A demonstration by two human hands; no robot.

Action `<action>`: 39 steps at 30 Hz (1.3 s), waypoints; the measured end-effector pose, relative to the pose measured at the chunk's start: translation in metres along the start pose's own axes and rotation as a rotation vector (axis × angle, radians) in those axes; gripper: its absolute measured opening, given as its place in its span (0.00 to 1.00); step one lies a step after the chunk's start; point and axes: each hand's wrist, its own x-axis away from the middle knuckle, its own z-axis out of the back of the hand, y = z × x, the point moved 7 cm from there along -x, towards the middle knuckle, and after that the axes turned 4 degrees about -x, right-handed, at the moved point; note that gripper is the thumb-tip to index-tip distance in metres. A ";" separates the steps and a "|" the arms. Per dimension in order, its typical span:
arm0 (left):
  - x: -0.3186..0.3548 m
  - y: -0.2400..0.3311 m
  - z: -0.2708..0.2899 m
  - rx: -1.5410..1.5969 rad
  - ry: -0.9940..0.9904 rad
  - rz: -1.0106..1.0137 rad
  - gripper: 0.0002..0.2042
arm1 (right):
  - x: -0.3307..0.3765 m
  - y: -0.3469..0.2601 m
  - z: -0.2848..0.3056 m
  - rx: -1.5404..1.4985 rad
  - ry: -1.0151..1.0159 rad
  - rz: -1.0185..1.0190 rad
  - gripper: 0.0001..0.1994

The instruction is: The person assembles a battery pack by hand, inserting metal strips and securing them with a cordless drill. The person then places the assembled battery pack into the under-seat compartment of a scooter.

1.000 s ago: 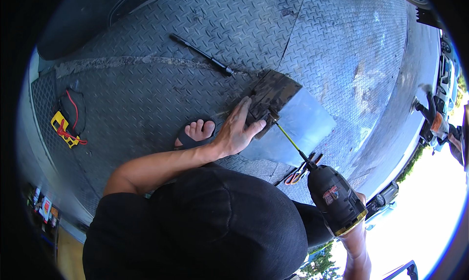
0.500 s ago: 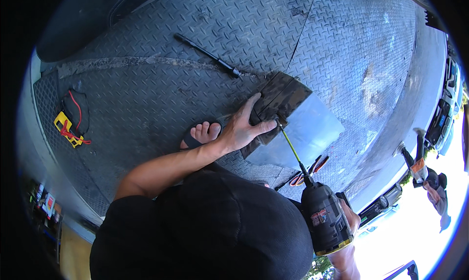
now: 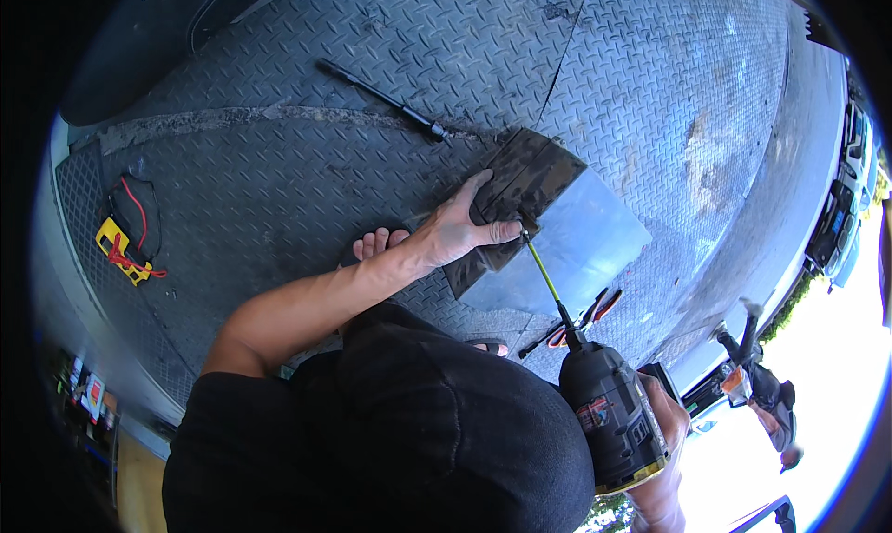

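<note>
Left hand (image 3: pixel 465 236) is pressed flat on the metal sheet (image 3: pixel 576 245) right beside the bit (image 3: pixel 544 273), right hand (image 3: pixel 664 431) clamped on the drill (image 3: pixel 613 417), so a slipped bit could easily jab those fingers.

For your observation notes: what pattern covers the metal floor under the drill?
A raised diamond-tread pattern, grey, on the floor; head view.

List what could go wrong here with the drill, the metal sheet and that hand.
1. The left hand presses the dark plate right beside the long bit's tip; a slip could likely hit the fingers.
2. The bare foot sits near the metal sheet.
3. The drill is held in the right hand alone; it might twist.
</note>
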 end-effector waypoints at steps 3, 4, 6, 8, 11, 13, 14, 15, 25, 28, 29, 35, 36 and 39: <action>-0.002 0.002 0.003 0.015 -0.027 0.039 0.71 | -0.001 -0.005 0.001 0.044 0.023 0.039 0.25; -0.002 0.003 0.003 0.025 -0.036 0.051 0.72 | -0.001 -0.005 0.001 0.028 0.027 0.039 0.25; -0.003 0.003 0.004 0.032 -0.044 0.063 0.72 | 0.001 -0.005 0.001 0.028 0.020 0.023 0.26; -0.003 0.004 0.005 0.036 -0.052 0.078 0.73 | 0.004 -0.002 0.001 -0.013 0.034 -0.052 0.26; -0.002 0.008 0.004 0.024 -0.057 0.085 0.73 | 0.008 -0.003 0.000 0.024 0.016 -0.069 0.26; -0.001 0.012 0.004 -0.005 -0.039 0.080 0.74 | 0.009 -0.004 -0.002 0.068 -0.014 -0.050 0.25; 0.000 0.016 0.003 -0.046 -0.044 0.047 0.74 | 0.008 -0.004 -0.004 0.083 -0.028 -0.043 0.24; 0.000 0.019 0.001 -0.094 -0.046 0.034 0.74 | 0.009 -0.004 -0.002 0.091 -0.023 -0.045 0.24; 0.004 0.014 0.002 -0.015 -0.102 0.024 0.70 | 0.010 0.002 -0.004 -0.031 0.022 -0.091 0.22; 0.000 0.012 0.004 -0.087 -0.027 0.011 0.70 | 0.009 0.000 -0.005 -0.020 0.039 -0.024 0.25; 0.000 0.013 0.002 -0.060 -0.044 0.011 0.71 | 0.009 -0.001 -0.005 0.006 0.043 0.003 0.27; -0.002 0.018 -0.001 -0.012 -0.133 0.034 0.74 | 0.012 -0.002 -0.009 0.019 -0.007 -0.001 0.26; -0.002 0.017 -0.001 -0.061 -0.143 0.050 0.74 | 0.012 -0.008 -0.010 0.077 -0.016 0.075 0.26; -0.002 0.018 -0.007 -0.454 -0.104 -0.001 0.76 | 0.014 -0.004 -0.009 -0.008 0.021 -0.011 0.26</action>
